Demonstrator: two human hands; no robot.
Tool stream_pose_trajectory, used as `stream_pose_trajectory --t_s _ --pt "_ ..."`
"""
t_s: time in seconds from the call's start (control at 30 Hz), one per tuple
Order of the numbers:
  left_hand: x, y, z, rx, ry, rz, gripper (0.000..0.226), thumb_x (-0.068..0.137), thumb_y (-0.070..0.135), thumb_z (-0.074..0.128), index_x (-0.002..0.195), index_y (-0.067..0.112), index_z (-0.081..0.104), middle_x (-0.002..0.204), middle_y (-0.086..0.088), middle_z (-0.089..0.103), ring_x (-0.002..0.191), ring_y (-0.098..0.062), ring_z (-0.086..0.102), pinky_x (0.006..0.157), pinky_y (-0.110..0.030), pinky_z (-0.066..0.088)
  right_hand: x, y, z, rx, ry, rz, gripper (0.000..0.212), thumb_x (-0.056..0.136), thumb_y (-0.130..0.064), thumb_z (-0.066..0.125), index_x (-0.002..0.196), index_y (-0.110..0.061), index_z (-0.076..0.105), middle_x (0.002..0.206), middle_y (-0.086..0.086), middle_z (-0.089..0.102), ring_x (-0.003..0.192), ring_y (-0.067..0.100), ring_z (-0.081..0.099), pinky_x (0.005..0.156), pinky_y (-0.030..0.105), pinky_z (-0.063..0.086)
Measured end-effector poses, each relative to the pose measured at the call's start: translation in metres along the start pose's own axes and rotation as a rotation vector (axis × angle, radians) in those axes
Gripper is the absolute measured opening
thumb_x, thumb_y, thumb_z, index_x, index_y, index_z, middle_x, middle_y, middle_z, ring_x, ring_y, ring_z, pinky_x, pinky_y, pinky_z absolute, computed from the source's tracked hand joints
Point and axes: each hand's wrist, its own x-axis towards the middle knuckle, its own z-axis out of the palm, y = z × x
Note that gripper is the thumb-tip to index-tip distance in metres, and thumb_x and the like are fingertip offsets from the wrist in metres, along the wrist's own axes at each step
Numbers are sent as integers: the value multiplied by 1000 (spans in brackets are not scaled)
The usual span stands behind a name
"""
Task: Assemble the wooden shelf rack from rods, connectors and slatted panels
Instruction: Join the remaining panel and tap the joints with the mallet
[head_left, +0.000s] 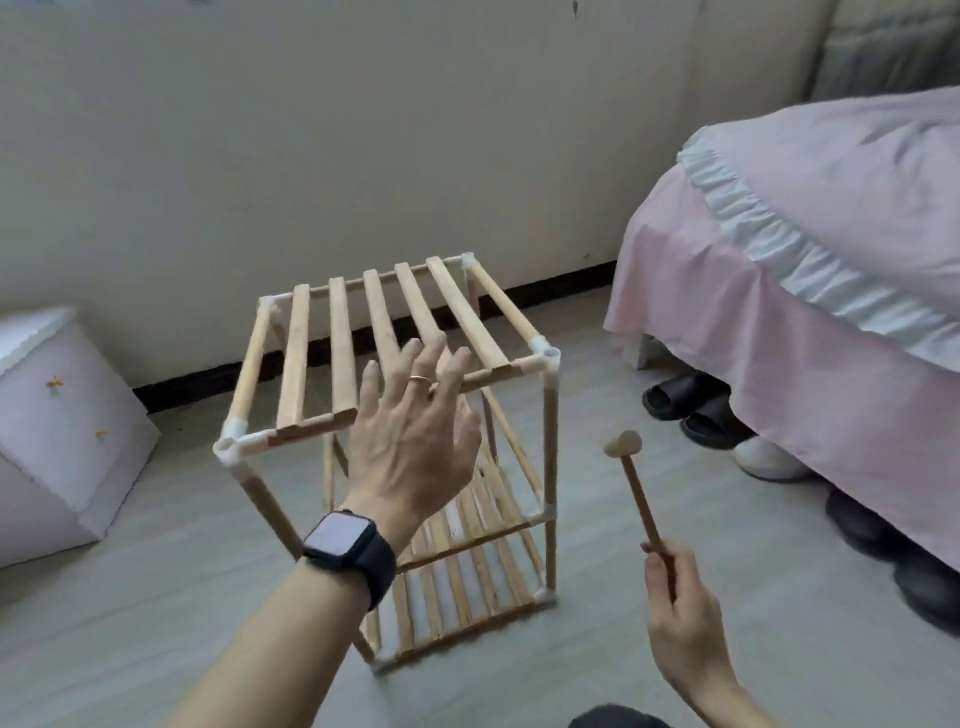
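On the floor (156, 597), near the far wall (363, 130), the rack (550, 447) is stood upright, with a pale box (62, 426) to the left and a bed (779, 260) to the right. The left grip (410, 441) is held flat and fully open, fingers spread, over the near edge of the top panel (340, 343). Whether the wood is actually touched cannot be told. The right grip (685, 618) is closed round the handle end of a mallet (641, 499). The mallet head is raised just right of the rack and apart from it.

Tapping the joints home is judged to be the step in hand. A blow landed off-centre on a connector (545, 356) could cock the joint or crack the plastic. The rack looks light and tall, so a sideways strike could tip it or skew it if it is not steadied from above. The spread fingers lie near the near-right corner and could be caught by the mallet if that corner is struck. A loose lower joint could also be sprung open by shock carried down a rod.

Counted: 1 rack, 3 panels stacked as tiers, 5 slats on the top panel, 4 connectors at the top corners, 1 mallet, 2 grips. The lower connectors are partly hidden and are not counted.
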Motion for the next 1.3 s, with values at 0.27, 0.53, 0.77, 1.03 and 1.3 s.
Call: stream_pose_trajectory --t_s 0.27,0.53,0.77,1.03,1.3 --pt "8 47 67 105 130 -128 77 94 53 46 156 11 27 158 -10 32 151 -36 17 121 -62 -1 12 165 31 -714 -370 363 46 99 -10 38 144 -16 34 128 7 43 112 28 56 84 35 47" --pt "13 45 94 117 322 -182 68 98 55 42 150 12 35 152 -11 43 146 -38 21 117 -63 1 46 209 42 -830 -433 444 63 97 -7 41 153 -17 15 133 14 33 116 34 46 98 42 47" --pt "14 46 97 148 315 -190 71 97 57 42 149 9 37 151 -13 44 144 -43 26 115 -67 5 44 215 27 -863 -578 590 71 97 -21 47 158 -20 10 156 14 13 134 40 32 111 45 40" --pt "6 47 62 144 9 -132 82 92 60 42 157 14 21 154 -7 27 148 -36 17 122 -57 1 103 91 10 -668 -535 187 51 101 -24 43 152 -26 39 154 7 39 137 31 37 111 39 36" --pt "22 -33 -28 91 -104 -69 55 99 60 22 146 40 43 160 0 34 150 -22 24 124 -50 12 193 -172 1 114 -470 53 41 104 -56 38 121 -22 54 118 4 64 108 25 64 98 51 52"
